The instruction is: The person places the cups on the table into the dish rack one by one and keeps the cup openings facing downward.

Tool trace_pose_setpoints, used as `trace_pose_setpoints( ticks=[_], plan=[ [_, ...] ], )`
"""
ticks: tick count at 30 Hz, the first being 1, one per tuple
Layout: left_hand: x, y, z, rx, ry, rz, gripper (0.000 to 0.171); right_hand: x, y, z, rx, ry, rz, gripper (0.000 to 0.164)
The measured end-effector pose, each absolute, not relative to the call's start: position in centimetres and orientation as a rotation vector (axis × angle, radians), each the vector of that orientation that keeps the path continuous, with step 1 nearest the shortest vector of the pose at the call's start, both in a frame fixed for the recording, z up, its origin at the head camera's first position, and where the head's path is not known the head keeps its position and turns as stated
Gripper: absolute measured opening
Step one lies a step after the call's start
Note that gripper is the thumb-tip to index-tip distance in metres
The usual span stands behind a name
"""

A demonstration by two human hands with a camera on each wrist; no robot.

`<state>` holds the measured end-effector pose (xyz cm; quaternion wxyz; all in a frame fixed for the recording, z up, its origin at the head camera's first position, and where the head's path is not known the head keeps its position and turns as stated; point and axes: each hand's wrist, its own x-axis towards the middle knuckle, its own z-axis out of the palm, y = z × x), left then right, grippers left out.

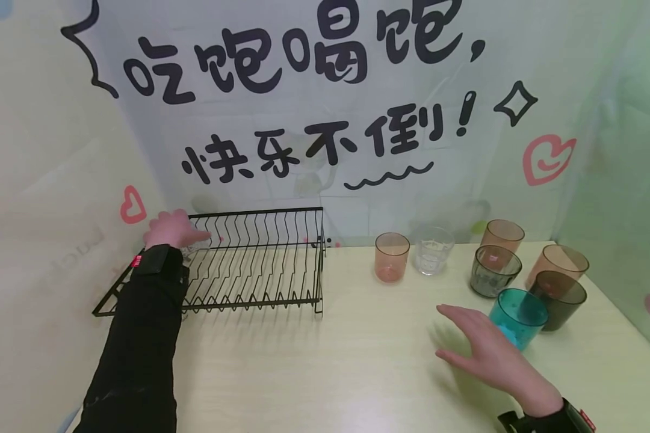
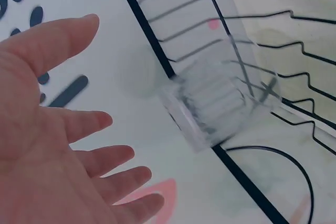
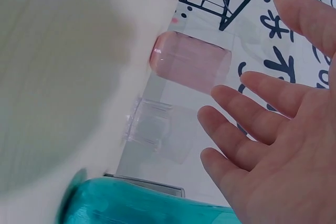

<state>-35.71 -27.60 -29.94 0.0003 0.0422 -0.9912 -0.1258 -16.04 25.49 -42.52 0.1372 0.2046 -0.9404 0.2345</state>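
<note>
In the head view, your right hand has its fingers spread toward 10 o'clock, gripping nothing. The teal tumbler stands just beside it at 2 o'clock, long axis upright, mouth up; you cannot tell whether they touch. It is the nearer hand: your left hand, also spread and holding nothing, is well away at the black wire rack, a clear glass off its fingertips at 4 o'clock.

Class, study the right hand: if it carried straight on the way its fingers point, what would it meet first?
Probably the pink glass, left of the clear glass; how high the right hand hangs is unclear, so it might brush the tabletop first.
</note>
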Motion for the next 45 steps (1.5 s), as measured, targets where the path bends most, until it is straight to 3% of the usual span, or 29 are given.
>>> trace_pose_setpoints(
  ticks=[7,15,45],
  plan=[
    [-34.5,-24.7,-29.5,-0.022,-3.093,-0.263,0.087,-15.9,25.5,-42.2,0.592,-2.707,0.662,0.070],
    [-33.1,-22.3,-29.7,-0.191,-3.097,-0.150,0.089,-15.8,25.9,-41.6,0.620,-2.644,0.612,0.070],
    [-28.8,-19.2,-28.8,-0.533,-3.153,-0.372,0.106,-15.6,27.3,-37.7,0.645,-2.594,0.443,0.075]
  ],
)
